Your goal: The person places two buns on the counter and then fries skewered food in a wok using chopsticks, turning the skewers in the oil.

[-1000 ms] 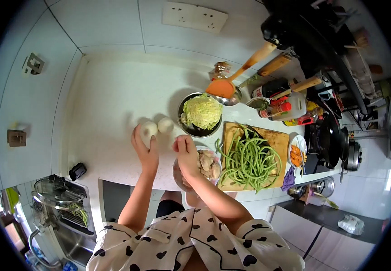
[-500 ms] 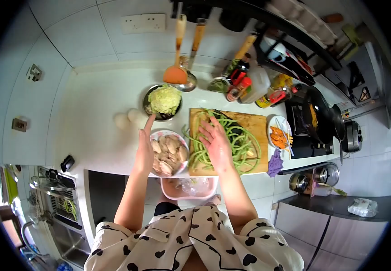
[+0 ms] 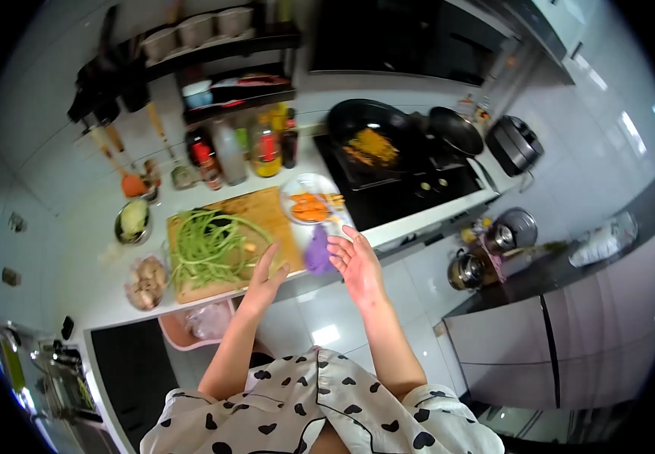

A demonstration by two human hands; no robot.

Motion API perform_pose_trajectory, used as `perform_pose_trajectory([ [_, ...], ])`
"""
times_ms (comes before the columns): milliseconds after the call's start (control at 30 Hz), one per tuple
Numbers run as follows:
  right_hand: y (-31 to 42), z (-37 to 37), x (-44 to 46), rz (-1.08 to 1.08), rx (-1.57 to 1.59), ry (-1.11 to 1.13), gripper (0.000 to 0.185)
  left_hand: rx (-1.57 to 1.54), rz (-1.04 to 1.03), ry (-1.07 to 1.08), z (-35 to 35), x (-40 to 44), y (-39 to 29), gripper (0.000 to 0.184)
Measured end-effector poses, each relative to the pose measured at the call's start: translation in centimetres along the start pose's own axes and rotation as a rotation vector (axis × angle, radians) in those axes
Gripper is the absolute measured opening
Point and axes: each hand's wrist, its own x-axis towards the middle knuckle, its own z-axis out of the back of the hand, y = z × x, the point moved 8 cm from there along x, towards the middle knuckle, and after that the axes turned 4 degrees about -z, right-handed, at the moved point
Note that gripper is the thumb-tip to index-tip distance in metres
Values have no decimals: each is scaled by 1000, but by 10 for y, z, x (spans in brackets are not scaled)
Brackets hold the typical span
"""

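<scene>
My left hand (image 3: 265,285) is open and holds nothing, its thumb and fingers apart near the front edge of the cutting board (image 3: 273,209). Long green beans (image 3: 206,250) lie heaped on that board. My right hand (image 3: 358,266) is also open, palm turned up and bare, just right of a purple cloth (image 3: 318,251) at the counter edge. Beyond the cloth sits a white plate (image 3: 291,189) of orange pieces, perhaps carrot, with chopsticks or a similar utensil across it. A bowl of pale meat pieces (image 3: 146,284) stands left of the board.
A wok (image 3: 343,121) with yellow-orange food rests on the black stove (image 3: 426,200), a smaller pan (image 3: 452,130) beside it. Bottles (image 3: 267,155) line the wall. A steel bowl holds cabbage (image 3: 134,217). A pink bin (image 3: 176,333) hangs below the counter edge.
The view has swung right toward the stove. Both open hands have moved from over the meat bowl and beans to the right, near the board's front edge and the purple cloth.
</scene>
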Motion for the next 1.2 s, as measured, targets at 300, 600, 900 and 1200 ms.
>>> perform_pose_trajectory([
  [300,56,109,4,85,59,-75,34,-319,77,-23,-117,74,-12,38],
  [600,7,159,128,-228,-216,-110,26,-647,555,-284,-154,169,161,33],
  [900,-11,180,186,-401,-376,-66,21,-715,933,-240,-199,190,222,49],
  [1200,27,150,189,12,-814,202,20,-760,684,-380,-184,182,134,20],
])
